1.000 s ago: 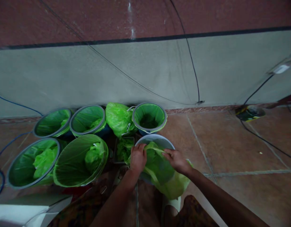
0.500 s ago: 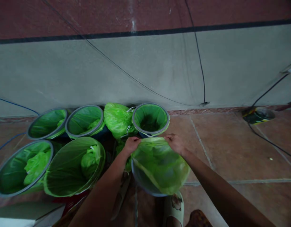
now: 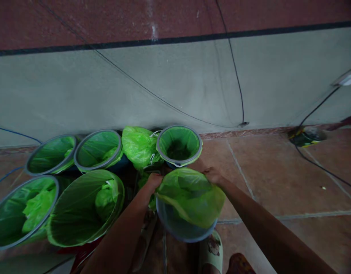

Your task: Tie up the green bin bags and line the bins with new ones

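In front of me a trash bin [image 3: 178, 228] stands near my feet, its grey-blue near wall bare inside. A thin green trash bag [image 3: 195, 194] lies across its mouth and covers the far rim, with its near edge hanging loose. My left hand [image 3: 154, 180] is closed on the bag at the far left of the mouth. At the far right, my right hand [image 3: 213, 176] is closed on the bag too. The fingertips of both hands are partly hidden. Just beyond stands a smaller lined bin [image 3: 200, 146] with a grey rim.
Several green-lined bins, such as one with a green rim [image 3: 54, 228], stand to the left. A tied green bag [image 3: 138, 146] rests by the wall [image 3: 135, 99]. Cables run down the wall; a dark container [image 3: 309, 136] sits right. A slipper [image 3: 213, 247] shows below.
My hands have moved slightly apart and downward along the far rim. The bag's far edge now bulges up between them, and more of the bin's near inside shows.
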The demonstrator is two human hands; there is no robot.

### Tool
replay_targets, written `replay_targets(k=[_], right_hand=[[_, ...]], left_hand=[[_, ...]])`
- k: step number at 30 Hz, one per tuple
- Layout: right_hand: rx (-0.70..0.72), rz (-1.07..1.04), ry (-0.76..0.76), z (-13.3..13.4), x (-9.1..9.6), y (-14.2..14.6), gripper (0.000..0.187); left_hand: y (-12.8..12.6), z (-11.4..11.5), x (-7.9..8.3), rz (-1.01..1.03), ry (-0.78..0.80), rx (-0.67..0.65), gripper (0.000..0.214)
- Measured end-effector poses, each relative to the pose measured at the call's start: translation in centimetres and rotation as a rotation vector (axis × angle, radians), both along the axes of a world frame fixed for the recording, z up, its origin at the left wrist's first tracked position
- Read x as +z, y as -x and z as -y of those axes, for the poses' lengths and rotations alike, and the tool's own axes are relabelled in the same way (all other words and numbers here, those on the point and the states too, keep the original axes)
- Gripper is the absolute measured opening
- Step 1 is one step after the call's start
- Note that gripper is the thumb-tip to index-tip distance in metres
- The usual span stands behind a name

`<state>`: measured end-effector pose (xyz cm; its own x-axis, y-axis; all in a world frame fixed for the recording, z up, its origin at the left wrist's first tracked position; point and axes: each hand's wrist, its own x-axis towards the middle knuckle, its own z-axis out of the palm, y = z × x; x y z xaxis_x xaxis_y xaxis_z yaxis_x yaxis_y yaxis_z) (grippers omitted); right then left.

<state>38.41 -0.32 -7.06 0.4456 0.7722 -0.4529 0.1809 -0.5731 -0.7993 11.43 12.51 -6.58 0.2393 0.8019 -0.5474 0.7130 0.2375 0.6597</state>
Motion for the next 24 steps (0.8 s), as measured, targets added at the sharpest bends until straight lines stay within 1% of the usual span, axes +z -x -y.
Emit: replay_targets(k=[3,4,8,11,13,15,18,21,24], right_hand=[[-0.038,0.016,0.079,2.2,0.4,0.5,0.031],[-0.056,0.013,0.082,3.1,0.4,0.8,0.034],[-0.184,-0.055,-0.014,7.1,0.4,2.3,0.047],[-0.314,-0.103,-0.037,9.6,0.1,3.2,0.046],[-0.377,-0.201,-0.021,10.8,0.1,3.8,0.043],[-0.442,-0.341,-0.025,11.4,0.1,4.2,0.038],[-0.539,-0.507,-0.071,12.0,0.3,4.7,0.033],[-0.571,-0.564,-0.095,12.6,0.5,5.1,0.031],[-0.600,-0.585,-0.100,13.2,0.6,5.3,0.030]], left_hand=[[0.6,0.6,0.5,-0.008,-0.001,0.040,0.025],[1.0,0.9,0.7,-0.012,-0.009,0.047,0.027],[3.2,3.2,1.4,0.029,-0.097,0.079,0.029],[5.0,5.3,1.8,0.137,-0.097,0.129,0.030],[5.7,6.5,2.1,0.160,-0.055,0.171,0.031],[6.3,7.6,2.4,0.168,-0.006,0.224,0.032],[7.1,9.0,3.0,0.265,0.135,0.309,0.032],[7.9,10.4,3.5,0.391,0.290,0.397,0.030],[8.6,11.4,3.8,0.436,0.312,0.429,0.029]])
